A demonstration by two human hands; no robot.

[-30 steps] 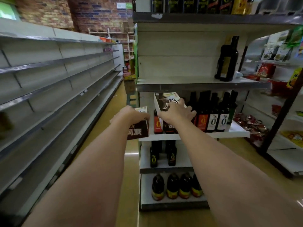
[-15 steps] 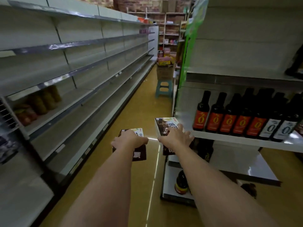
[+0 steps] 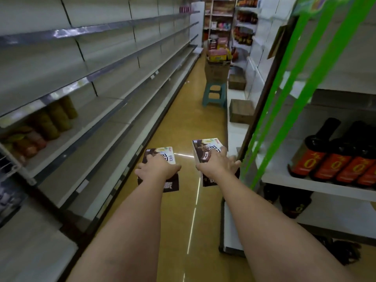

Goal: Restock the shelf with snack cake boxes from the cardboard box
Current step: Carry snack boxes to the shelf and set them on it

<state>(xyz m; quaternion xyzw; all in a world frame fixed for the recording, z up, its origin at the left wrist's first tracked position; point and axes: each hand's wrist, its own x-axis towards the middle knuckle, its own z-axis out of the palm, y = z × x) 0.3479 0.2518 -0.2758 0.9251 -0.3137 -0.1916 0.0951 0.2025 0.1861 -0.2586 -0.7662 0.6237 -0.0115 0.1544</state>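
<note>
The left hand (image 3: 157, 167) and right hand (image 3: 218, 164) each hold 1 snack box, the left box (image 3: 162, 155) and the right box (image 3: 205, 149), fingers curled over them above the aisle floor (image 3: 183, 119). Ahead, a stool (image 3: 214, 94) carries a cardboard box (image 3: 216, 71). Dark bottles (image 3: 333, 159) line the right shelf (image 3: 284, 178).

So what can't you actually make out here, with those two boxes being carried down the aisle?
All in the head view:
- Left box: the left hand covers its middle, so the print is unreadable.
- Right box: the right hand hides its lower half.
- Goods in the cardboard box on the stool: too far and too small to identify.
- Packets on the left shelf: dark and blurred.
- Bottles: cut off by the right edge.
</note>
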